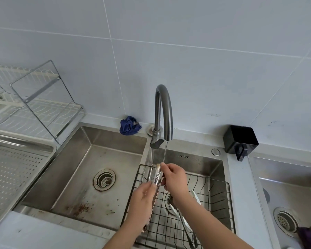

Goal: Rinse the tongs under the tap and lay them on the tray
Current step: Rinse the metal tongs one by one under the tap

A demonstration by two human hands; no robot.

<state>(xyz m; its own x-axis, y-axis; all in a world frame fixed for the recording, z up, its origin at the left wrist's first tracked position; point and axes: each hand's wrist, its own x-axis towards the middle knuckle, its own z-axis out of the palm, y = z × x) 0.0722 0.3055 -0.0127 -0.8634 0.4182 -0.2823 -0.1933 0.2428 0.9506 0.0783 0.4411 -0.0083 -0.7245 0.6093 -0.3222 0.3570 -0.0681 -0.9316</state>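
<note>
Over the right-hand basin of the steel sink [90, 141], both hands held a pair of metal tongs [155, 178] under a thin stream of water [165, 152] falling from the curved grey tap [162, 108]. The left hand [142, 202] gripped the tongs along their lower length, its fingers [150, 186] closed around the arms. The right hand [174, 178] pinched the upper end, its fingers [164, 166] closed narrowly on the serrated tips, just where the water landed. The tongs ran slantwise, tips up toward the spout and handle end down toward the person.

Beneath the hands sat a black wire rack [214, 198] set into the basin, and in it lay a second pair of tongs [185, 221] with pale tips. To the left, the other basin showed a round drain [104, 179] and brownish specks on its floor. A perforated metal tray [13, 175] lay well apart at the far left, beside a white wire dish rack [34, 108]. On the bench behind the sink rested a crumpled blue cloth [129, 125] near the tap base, and a black container [241, 139] stood to the right.
</note>
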